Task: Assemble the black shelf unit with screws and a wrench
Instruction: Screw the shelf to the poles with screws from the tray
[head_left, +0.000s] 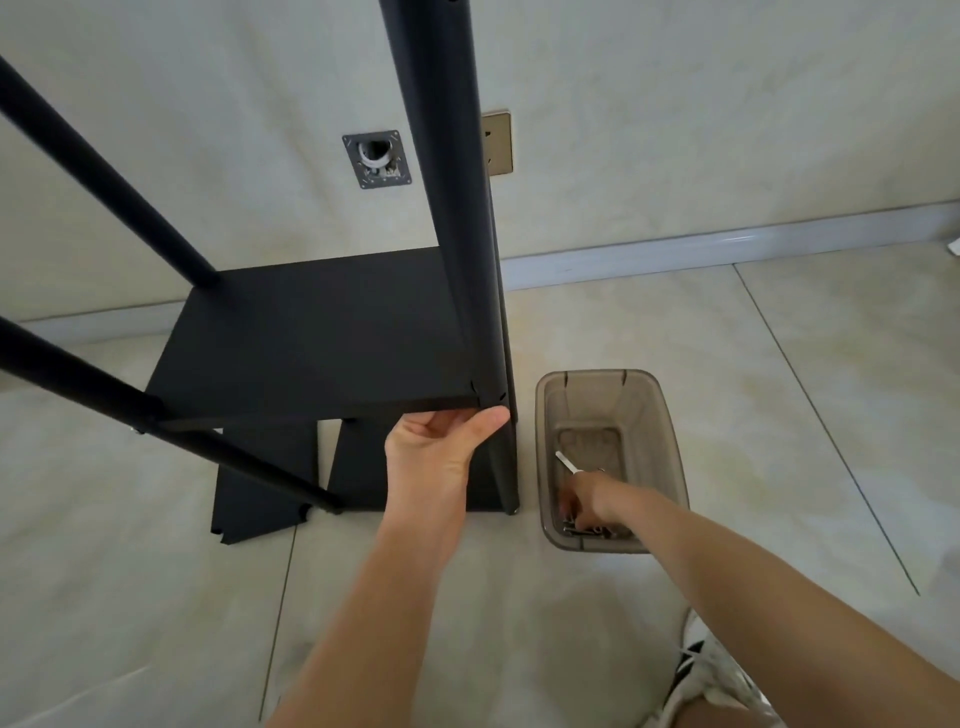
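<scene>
The black shelf unit stands on the floor with a flat black shelf board (317, 332) set between black posts. My left hand (441, 441) grips the board's front right corner from below, thumb against the near right post (452, 208). My right hand (587, 501) reaches down into a smoky translucent plastic bin (670, 441) beside the unit, fingers curled among several metal screws (592, 531) at its bottom. A silver wrench (567, 461) sticks up from behind this hand; whether the hand holds it is unclear.
Two more black posts (104, 171) slant in from the left. Another black panel (260, 493) lies on the tiled floor under the shelf. A wall with a socket plate (497, 143) and an open box (377, 159) is behind. My shoe (722, 670) is at bottom right.
</scene>
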